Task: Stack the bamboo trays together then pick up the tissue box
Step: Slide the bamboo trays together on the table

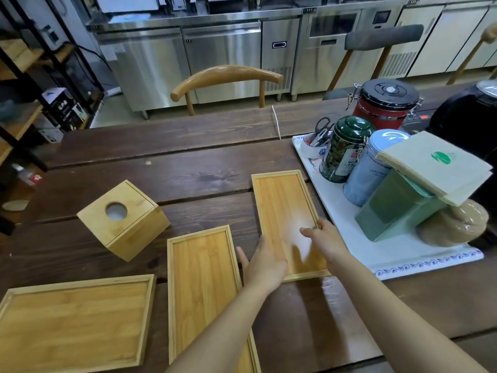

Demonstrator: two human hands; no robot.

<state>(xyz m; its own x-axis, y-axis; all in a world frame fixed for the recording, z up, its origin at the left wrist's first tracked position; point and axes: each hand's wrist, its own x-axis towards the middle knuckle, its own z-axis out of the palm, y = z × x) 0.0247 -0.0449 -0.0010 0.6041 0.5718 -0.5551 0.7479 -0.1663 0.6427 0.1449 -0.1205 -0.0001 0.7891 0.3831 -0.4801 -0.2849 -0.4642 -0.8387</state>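
A long dark wooden table (188, 168) fills the room's middle. Behind it stand shiny steel kitchen cabinets (220, 57) and a curved wooden chair (226, 76). Dark shelves (24, 84) line the left wall.

Three bamboo trays lie flat on the table, each apart from the others. The wide tray (75, 324) sits at the near left. The middle tray (201, 286) is long and thin, just beside it. The far tray (282, 211) lies to the right, near a white serving tray (363, 238). The tissue box (123, 219) is a bamboo cube with a round hole on top. It sits on the table behind the wide tray, turned at an angle.

The left hand (265, 262) rests on the far tray's left edge, fingers loosely curled on the rim. The right hand (326, 238) touches the same tray's right edge, thumb over the rim. Both hands are blurry, so I cannot tell if they grip it tightly.

On the white serving tray stand a green tin (341, 149), a pale blue tin (371, 168), a green box (395, 208) with paper napkins (435, 168) on top, and scissors (322, 127) in a cup. A red canister (384, 103) stands behind them. These crowd close to the far tray's right side.
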